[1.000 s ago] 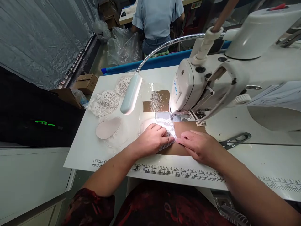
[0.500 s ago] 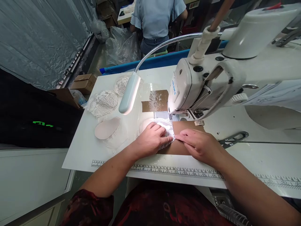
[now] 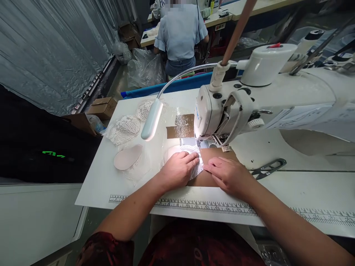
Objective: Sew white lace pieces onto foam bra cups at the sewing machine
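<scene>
A white lace bra cup (image 3: 197, 170) lies under the sewing machine's needle area (image 3: 198, 142), brightly lit. My left hand (image 3: 181, 166) is on top of the lace, fingers together and bent, pressing it and holding it down. At the lace's right edge, my right hand (image 3: 226, 173) has its index finger and thumb side closed on the border, other fingers curled over brown card (image 3: 216, 153). The exact pinch is partly hidden. The sewing machine head (image 3: 208, 114) stands just beyond both hands.
Lace cups (image 3: 126, 129) and a smooth beige cup (image 3: 127, 158) lie left on the white table (image 3: 97, 184). A gooseneck lamp (image 3: 152, 120) hangs over it. Scissors-like metal thread snips (image 3: 269, 168) rest right. A ruler strip (image 3: 194, 204) runs along the front. Another person (image 3: 180, 33) sits beyond.
My view has tilted up, showing more of the machine and the room behind. My left fingers have shifted up along the lace, apart from the right fingertips, which stay at its edge.
</scene>
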A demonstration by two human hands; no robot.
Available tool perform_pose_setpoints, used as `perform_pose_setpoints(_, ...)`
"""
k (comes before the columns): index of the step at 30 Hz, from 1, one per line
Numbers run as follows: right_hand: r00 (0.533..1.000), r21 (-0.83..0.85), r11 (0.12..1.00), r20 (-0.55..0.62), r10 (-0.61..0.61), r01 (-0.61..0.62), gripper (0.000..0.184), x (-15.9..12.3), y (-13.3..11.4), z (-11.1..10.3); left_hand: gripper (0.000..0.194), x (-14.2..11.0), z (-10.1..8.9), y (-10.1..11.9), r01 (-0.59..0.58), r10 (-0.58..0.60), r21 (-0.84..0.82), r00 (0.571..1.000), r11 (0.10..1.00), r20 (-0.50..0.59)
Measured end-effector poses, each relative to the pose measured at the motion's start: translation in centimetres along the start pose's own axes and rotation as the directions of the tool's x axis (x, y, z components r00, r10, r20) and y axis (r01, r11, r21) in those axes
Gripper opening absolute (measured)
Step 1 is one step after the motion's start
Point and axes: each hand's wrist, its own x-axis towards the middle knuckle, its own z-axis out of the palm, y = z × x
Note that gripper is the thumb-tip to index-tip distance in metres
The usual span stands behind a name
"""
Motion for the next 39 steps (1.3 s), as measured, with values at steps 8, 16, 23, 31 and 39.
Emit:
perform_pose_setpoints(8, 0.999, 0.038, 0.999, -0.029, 0.018, -0.016, 0.027, -0.1, 0.0, 0.4, 0.045, 0.2, -0.3, 0.0, -0.019, 0.019, 0.007, 1.0, 1.0, -0.005)
perform_pose_setpoints(16, 0.998, -0.009, 0.999, -0.06, 0.033, -0.034, 0.026, 0.7, 0.0, 0.2, 0.049, 1.0, -0.4, -1.4, -0.032, 0.033, -0.026, 0.999, 0.999, 0.042)
perform_pose_setpoints(23, 0.994, -0.1, 0.989, -0.031, 0.103, -0.105, 0.027, 1.5, 0.2, 0.6, 0.046, 1.9, -0.2, -3.4, -0.054, 0.053, 0.02, 0.997, 0.998, 0.057)
perform_pose_setpoints(31, 0.991, -0.13, 0.983, -0.018, 0.131, -0.132, 0.03, 1.6, 0.4, 0.9, 0.036, 1.6, -0.3, -3.3, -0.124, 0.124, -0.011, 0.992, 0.992, 0.0)
perform_pose_setpoints(39, 0.977, -0.139, 0.967, -0.014, 0.214, -0.214, 0.037, 2.5, 0.3, 0.6, 0.035, 2.2, 0.1, -4.6, -0.086, 0.085, -0.05, 0.996, 0.995, -0.011)
